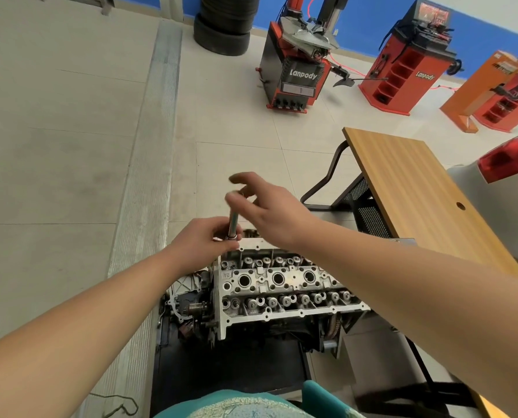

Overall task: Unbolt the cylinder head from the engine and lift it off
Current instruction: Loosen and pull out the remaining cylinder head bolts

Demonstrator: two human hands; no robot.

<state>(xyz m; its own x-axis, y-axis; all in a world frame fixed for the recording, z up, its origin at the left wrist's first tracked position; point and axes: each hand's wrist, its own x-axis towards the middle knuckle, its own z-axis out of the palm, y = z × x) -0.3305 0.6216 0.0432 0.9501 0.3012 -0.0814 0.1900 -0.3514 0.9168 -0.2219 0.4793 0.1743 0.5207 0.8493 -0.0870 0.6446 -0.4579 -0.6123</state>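
The left hand's fingers (221, 236) gripped the base of an upright steel tool (233, 221); the right hand (263, 206) hovered loosely spread at its blurred top. Best kept straight over the cylinder head (282, 285), which sat on the engine (251, 327).

We found open floor (70, 146) to our left of the engine (251, 321), with nothing standing there. On our right a wooden table (408, 188) stood just beside the cylinder head (285, 285), crowding that side. Our left hand (203, 242) and the upright tool (233, 224) it held blocked the head's far left corner; our right hand (270, 209) hung above.
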